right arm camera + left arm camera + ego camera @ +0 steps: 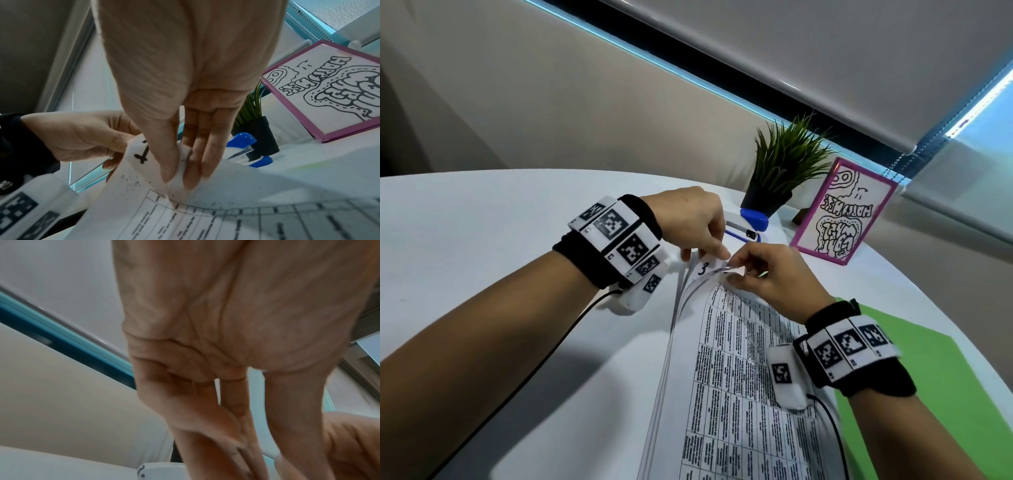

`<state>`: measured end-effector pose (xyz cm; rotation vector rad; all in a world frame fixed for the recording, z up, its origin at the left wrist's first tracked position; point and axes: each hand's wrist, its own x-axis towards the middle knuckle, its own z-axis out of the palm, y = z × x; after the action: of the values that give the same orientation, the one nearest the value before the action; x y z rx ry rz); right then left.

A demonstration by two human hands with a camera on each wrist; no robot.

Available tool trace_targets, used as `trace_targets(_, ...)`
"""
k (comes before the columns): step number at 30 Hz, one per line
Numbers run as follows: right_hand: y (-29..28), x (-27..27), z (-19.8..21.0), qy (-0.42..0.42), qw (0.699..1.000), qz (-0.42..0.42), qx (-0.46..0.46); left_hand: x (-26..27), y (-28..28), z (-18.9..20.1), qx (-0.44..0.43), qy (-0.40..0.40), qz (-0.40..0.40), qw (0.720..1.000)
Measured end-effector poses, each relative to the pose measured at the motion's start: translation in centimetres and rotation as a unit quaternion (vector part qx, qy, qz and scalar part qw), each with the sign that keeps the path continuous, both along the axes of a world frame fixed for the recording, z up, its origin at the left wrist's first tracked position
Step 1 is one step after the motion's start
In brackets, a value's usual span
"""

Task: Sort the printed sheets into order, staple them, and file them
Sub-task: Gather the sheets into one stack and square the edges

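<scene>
- White round table bears the work; printed sheets lie on it at about 5 o'clock from its centre, a thin stack with black tables of text.
- Long axis of the stack runs from roughly 6 o'clock near the person to 12 o'clock at the hands; the far, numbered end is lifted and fanned, the near end lies flat.
- Handling, judged: light, limp paper that bows under its own weight, creases easily, and lets sheets slide on one another. Corners are the sound place to take hold.
- Green folder lies flat at 3 o'clock of the stack, partly under it.
- Left hand pinches the fanned far corners; a handwritten "3" shows just below its fingers.
- Right hand pinches one sheet's corner between thumb and fingers, peeling it from the rest; the right wrist view shows another handwritten mark there, not legible.
- Blue-and-white stapler sits at 12 o'clock, just beyond the hands, untouched.
</scene>
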<state>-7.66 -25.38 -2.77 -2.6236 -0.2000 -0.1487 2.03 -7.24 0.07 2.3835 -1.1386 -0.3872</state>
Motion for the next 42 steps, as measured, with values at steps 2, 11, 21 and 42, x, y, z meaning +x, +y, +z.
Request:
trace_targets(2, -0.2, 0.2, -0.1, -0.013, 1.000, 0.006, -0.023, 0.0, 0.0, -0.1, 0.013, -0.004, -0.001, 1.000)
trace_targets(11, -0.7, 0.0, 0.0, -0.027, 0.999, 0.042, 0.014, 0.5, -0.3, -0.6, -0.003, -0.015, -0.012, 1.000)
trace_targets(21, -1.2, -0.1, -0.2, -0.001, 0.996, 0.040, 0.082, 0.5, -0.2, -0.7, -0.030, -0.011, 0.011, 0.999)
trace_targets(42, -1.8, -0.7, 0.3, -0.037, 0.996, 0.054, 0.068, 0.3, -0.3, -0.6, -0.044, 0.095, -0.003, 0.995)
